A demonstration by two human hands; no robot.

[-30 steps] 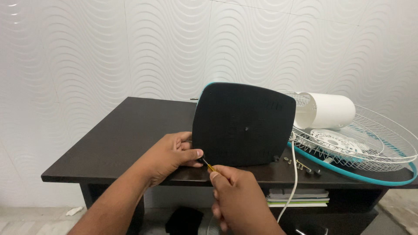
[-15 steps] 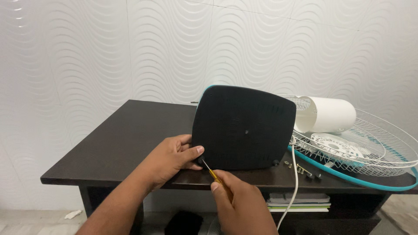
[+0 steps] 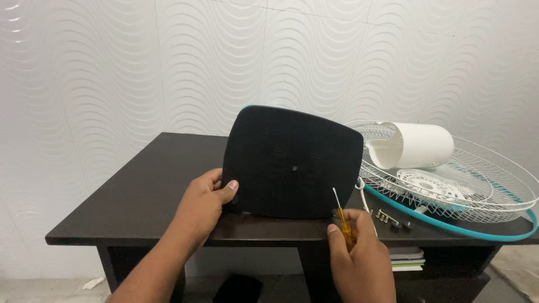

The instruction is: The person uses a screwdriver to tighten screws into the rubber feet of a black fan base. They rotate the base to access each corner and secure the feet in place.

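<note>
Dark worktop [image 3: 140,185] under both hands. Black fan base [image 3: 292,163] stands on edge, underside facing the person, steadied by left hand [image 3: 205,205] gripping its lower left corner. Right hand [image 3: 359,255] closed on yellow screwdriver [image 3: 343,220], tip at base's lower right. Loose screws [image 3: 390,217] just right.

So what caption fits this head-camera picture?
Left hand steadies an upright black panel; right hand holds a screwdriver.

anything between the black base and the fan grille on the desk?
Head view: a white cord runs down between the black base and the fan grille, with a few loose screws on the desk just beside it.
</note>
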